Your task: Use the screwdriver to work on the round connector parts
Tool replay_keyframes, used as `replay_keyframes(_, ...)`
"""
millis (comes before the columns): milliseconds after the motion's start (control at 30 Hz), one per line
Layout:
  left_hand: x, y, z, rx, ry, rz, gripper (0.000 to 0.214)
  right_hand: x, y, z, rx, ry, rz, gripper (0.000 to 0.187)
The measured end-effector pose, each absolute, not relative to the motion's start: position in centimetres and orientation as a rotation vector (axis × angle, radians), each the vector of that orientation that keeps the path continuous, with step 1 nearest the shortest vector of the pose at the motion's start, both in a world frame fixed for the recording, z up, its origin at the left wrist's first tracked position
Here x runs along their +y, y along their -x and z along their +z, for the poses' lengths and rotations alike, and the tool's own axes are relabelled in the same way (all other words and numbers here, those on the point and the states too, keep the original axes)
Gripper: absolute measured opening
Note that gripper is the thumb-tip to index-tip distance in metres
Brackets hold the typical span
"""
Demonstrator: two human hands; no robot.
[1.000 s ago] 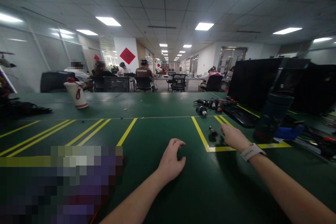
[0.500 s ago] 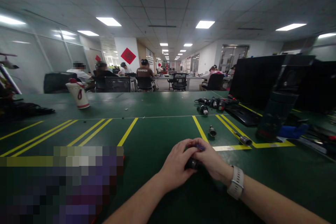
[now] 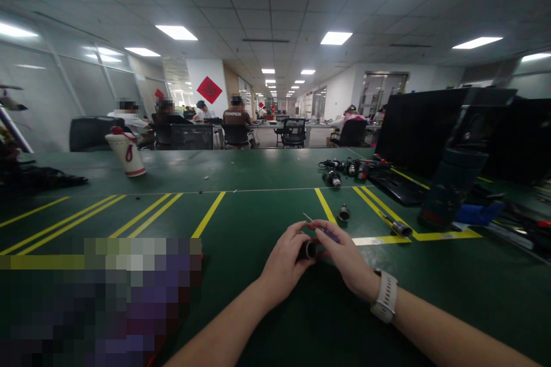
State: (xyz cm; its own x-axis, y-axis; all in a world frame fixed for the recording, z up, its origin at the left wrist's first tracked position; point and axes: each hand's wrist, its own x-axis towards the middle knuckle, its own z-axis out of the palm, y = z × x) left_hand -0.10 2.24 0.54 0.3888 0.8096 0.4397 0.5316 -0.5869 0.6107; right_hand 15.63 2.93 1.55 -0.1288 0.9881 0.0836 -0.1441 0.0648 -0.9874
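Note:
My left hand (image 3: pixel 284 261) and my right hand (image 3: pixel 344 258) meet over the green table (image 3: pixel 258 172), both closed round a small dark cylindrical part (image 3: pixel 308 249). My right hand also pinches a thin purple-handled screwdriver (image 3: pixel 321 228) whose tip points up and to the left. A white watch sits on my right wrist. A similar small cylinder (image 3: pixel 343 213) lies just beyond my hands, and another (image 3: pixel 399 228) lies on the yellow line to the right.
Several more dark parts (image 3: pixel 344 169) lie at the back right. Black monitors (image 3: pixel 422 132), a keyboard and a dark tool (image 3: pixel 451 183) stand on the right. A white bottle (image 3: pixel 127 155) stands back left. People sit at desks far behind. A blurred patch covers the near left.
My right hand came back from the yellow-lined square on the right and joined my left hand at the centre. Both now grip a small cylinder, and the screwdriver has tilted upward.

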Motion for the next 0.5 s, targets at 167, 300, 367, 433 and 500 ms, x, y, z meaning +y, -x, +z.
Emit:
replay_keyframes(167, 2.7, 0.3, 0.7, 1.277, -1.898, 1.191, 0.028, 2.4, -16.3, 1.7, -1.335, 0.902, 1.081, 0.032)
replay_keyframes(300, 3.3, 0.5, 0.5, 1.283, -1.866, 1.235, 0.019, 1.2, -16.5, 1.8, -1.481, 0.834, 1.035, 0.038)
replay_keyframes(367, 3.5, 0.6, 0.3, 1.265, -1.912, 1.23, 0.014, 0.6, -16.3, 2.0, -1.58, 0.831, 1.01, 0.038)
replay_keyframes(433, 3.6, 0.7, 0.0, 1.266, -1.945, 1.228, 0.013, 0.2, -16.1, 2.2, -1.702, 0.867, 0.915, 0.038)
replay_keyframes(500, 3.7, 0.7, -0.1, 1.273, -1.961, 1.229, 0.014, -0.2, -15.8, 2.5, -1.801, 0.905, 0.786, 0.038)
